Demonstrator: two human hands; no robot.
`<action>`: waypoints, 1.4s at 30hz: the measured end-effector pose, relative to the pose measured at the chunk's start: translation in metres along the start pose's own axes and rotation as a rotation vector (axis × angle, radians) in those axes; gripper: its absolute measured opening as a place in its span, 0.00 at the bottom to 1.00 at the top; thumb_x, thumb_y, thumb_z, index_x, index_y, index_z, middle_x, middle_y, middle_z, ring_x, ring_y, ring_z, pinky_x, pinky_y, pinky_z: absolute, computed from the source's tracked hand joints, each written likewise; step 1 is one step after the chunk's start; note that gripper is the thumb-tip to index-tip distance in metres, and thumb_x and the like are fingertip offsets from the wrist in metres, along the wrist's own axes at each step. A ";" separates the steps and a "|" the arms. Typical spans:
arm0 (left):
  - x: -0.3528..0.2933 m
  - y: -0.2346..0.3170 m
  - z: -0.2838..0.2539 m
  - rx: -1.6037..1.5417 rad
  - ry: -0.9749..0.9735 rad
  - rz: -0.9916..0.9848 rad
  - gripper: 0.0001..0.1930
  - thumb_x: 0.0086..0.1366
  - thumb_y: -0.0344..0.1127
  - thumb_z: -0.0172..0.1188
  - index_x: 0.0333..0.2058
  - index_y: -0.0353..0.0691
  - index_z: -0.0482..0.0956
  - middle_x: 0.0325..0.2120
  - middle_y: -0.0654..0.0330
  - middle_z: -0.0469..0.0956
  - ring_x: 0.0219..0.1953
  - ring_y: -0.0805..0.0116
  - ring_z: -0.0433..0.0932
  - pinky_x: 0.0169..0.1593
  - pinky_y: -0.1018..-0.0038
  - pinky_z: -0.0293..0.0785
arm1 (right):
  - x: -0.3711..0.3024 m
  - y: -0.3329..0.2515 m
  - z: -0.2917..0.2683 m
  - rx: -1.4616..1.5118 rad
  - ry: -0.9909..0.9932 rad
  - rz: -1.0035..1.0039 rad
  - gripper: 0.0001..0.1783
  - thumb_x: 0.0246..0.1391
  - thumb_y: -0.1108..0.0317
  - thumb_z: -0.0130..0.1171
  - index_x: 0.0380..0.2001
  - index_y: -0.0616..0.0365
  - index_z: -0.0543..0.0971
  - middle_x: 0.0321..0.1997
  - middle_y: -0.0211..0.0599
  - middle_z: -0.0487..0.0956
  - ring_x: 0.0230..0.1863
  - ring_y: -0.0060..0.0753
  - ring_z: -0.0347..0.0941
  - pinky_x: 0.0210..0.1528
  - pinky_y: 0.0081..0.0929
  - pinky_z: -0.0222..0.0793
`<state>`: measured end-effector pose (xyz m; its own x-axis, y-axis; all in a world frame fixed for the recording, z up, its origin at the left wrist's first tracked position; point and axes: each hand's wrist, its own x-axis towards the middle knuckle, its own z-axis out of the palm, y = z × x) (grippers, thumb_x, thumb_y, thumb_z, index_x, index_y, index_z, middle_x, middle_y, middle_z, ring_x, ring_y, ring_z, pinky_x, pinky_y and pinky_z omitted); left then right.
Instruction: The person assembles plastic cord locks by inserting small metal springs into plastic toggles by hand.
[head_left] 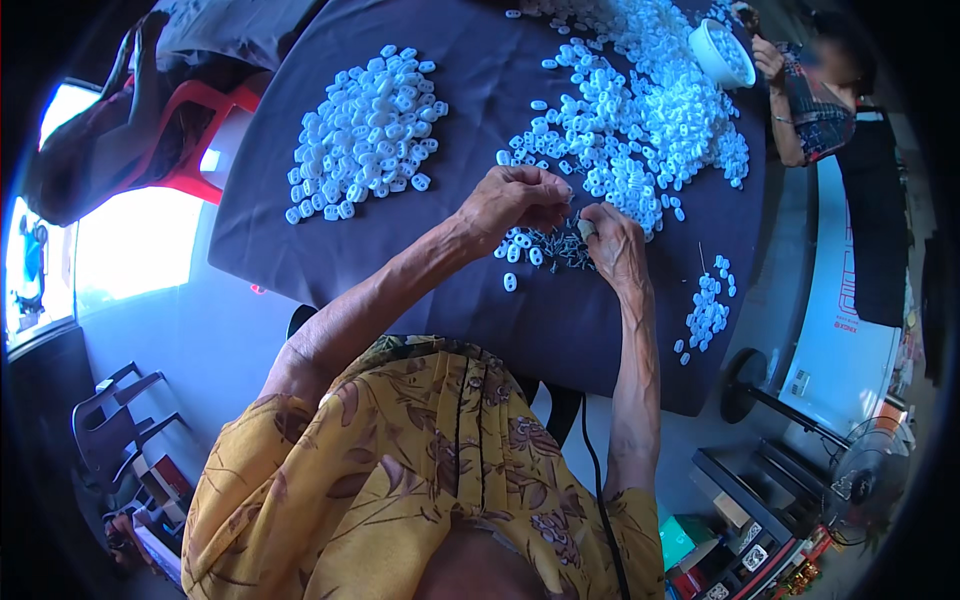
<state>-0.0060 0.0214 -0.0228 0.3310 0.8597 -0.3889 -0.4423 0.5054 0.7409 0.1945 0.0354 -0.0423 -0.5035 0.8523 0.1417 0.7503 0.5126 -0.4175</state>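
Observation:
My left hand [518, 202] is closed in a pinch above the dark tablecloth; whatever is between its fingertips is too small to make out. Close by on its right, my right hand [618, 246] is also closed, with a pale greenish covering on one fingertip. Its fingertips hide anything they may hold. Below and between the hands lies a pile of small dark metal pieces [562, 248], which look like screws. A few white oval plastic pieces with two holes [511, 282] lie beside that pile, under my left wrist.
White oval pieces form a heap [370, 130] at the left, a larger spread [640, 120] at the far right and a small group [707, 315] near the right edge. A white bowl [722, 54] tips among them. Another person [815, 100] works at the far right; a red chair [190, 130] stands left.

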 end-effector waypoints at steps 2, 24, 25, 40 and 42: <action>0.001 -0.001 0.000 -0.001 -0.016 0.004 0.08 0.56 0.36 0.59 0.29 0.37 0.76 0.24 0.62 0.76 0.26 0.74 0.75 0.34 0.76 0.73 | -0.001 0.002 -0.002 -0.019 -0.010 -0.014 0.11 0.37 0.81 0.50 0.28 0.60 0.72 0.25 0.43 0.71 0.28 0.47 0.70 0.29 0.34 0.65; -0.001 0.017 0.022 -0.019 -0.020 0.135 0.04 0.54 0.27 0.56 0.29 0.34 0.72 0.25 0.59 0.74 0.26 0.72 0.75 0.35 0.77 0.74 | 0.019 -0.069 -0.060 0.323 0.187 0.013 0.10 0.42 0.78 0.55 0.32 0.61 0.72 0.28 0.39 0.76 0.31 0.37 0.74 0.32 0.28 0.69; -0.002 0.019 0.023 -0.026 -0.026 0.142 0.04 0.54 0.27 0.56 0.29 0.34 0.72 0.25 0.59 0.74 0.26 0.72 0.75 0.35 0.77 0.74 | 0.019 -0.067 -0.059 0.312 0.187 0.009 0.10 0.42 0.78 0.55 0.32 0.61 0.72 0.28 0.39 0.76 0.31 0.37 0.74 0.32 0.28 0.69; -0.013 0.025 0.021 0.200 -0.065 0.285 0.07 0.57 0.33 0.56 0.28 0.34 0.76 0.20 0.62 0.75 0.24 0.77 0.73 0.30 0.80 0.71 | 0.022 -0.076 -0.058 0.390 0.423 -0.040 0.10 0.41 0.80 0.48 0.29 0.62 0.74 0.29 0.36 0.76 0.33 0.30 0.73 0.37 0.22 0.66; -0.014 0.025 0.021 0.161 -0.069 0.266 0.07 0.57 0.33 0.56 0.29 0.34 0.76 0.21 0.62 0.75 0.24 0.77 0.73 0.31 0.80 0.71 | 0.023 -0.079 -0.055 0.366 0.432 -0.101 0.12 0.37 0.81 0.48 0.30 0.62 0.73 0.30 0.39 0.75 0.34 0.38 0.72 0.38 0.28 0.68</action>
<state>-0.0042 0.0201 0.0131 0.2798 0.9505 -0.1353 -0.3853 0.2403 0.8910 0.1479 0.0201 0.0434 -0.2862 0.8054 0.5191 0.4717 0.5900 -0.6553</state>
